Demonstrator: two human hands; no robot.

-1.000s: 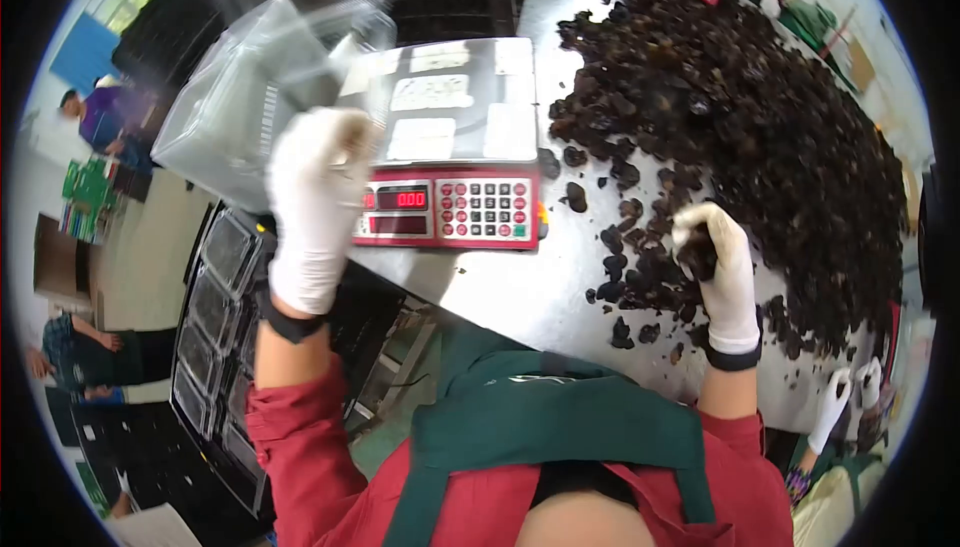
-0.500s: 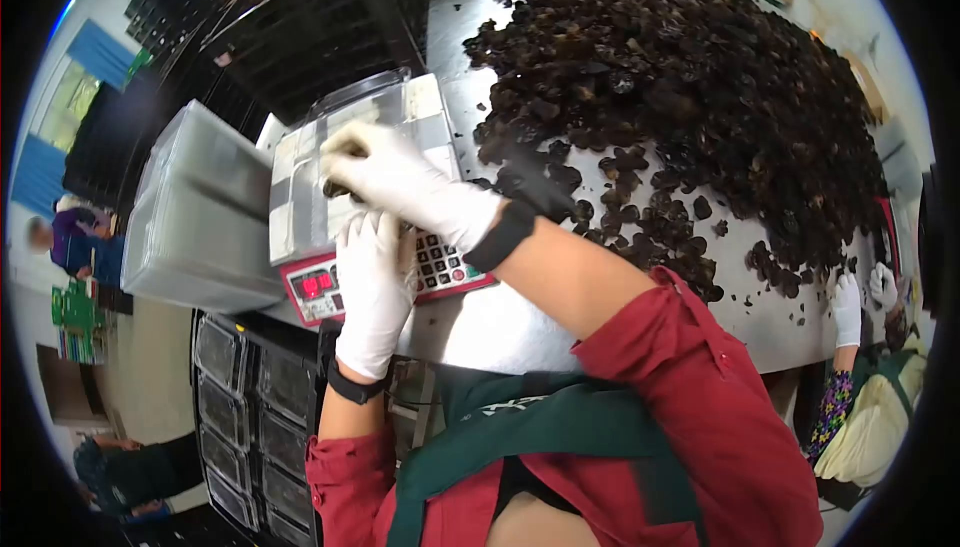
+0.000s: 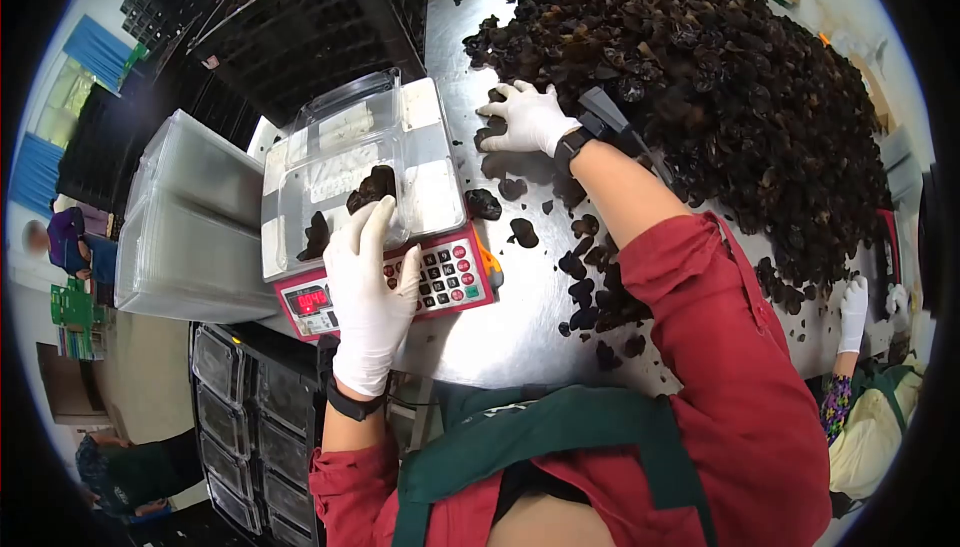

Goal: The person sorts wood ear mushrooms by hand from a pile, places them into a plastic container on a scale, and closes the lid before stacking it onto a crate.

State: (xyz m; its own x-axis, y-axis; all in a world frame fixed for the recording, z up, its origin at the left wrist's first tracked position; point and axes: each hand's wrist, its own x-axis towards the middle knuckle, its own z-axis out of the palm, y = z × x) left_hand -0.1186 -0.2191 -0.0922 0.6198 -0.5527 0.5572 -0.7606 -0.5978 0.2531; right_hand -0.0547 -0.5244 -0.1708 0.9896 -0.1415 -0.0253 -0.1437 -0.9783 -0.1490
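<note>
A clear plastic box (image 3: pixel 345 147) with its lid folded back rests on the digital scale (image 3: pixel 432 282). Inside it lie a few dark, curled pieces that look like wood ear mushroom (image 3: pixel 376 187). My left hand (image 3: pixel 368 297), in a white glove, reaches over the box's front edge, its outstretched fingertips at those pieces and its thumb apart. My right hand (image 3: pixel 532 119), also gloved, is above the metal table with fingers spread, dark pieces beneath the fingertips. Beyond it rises a large pile of the mushroom pieces (image 3: pixel 700 97).
Stacked clear boxes (image 3: pixel 190 217) stand left of the scale, with black crates (image 3: pixel 300 37) behind. An orange-handled tool (image 3: pixel 489 265) lies partly under the scale. Loose pieces (image 3: pixel 595 287) are scattered on the table. A co-worker's gloved hand (image 3: pixel 852 315) is at the right.
My right hand has moved from above the box to the table by the pile, its fingers now spread. Dark pieces now show in the box. My left hand has stayed near the box's front.
</note>
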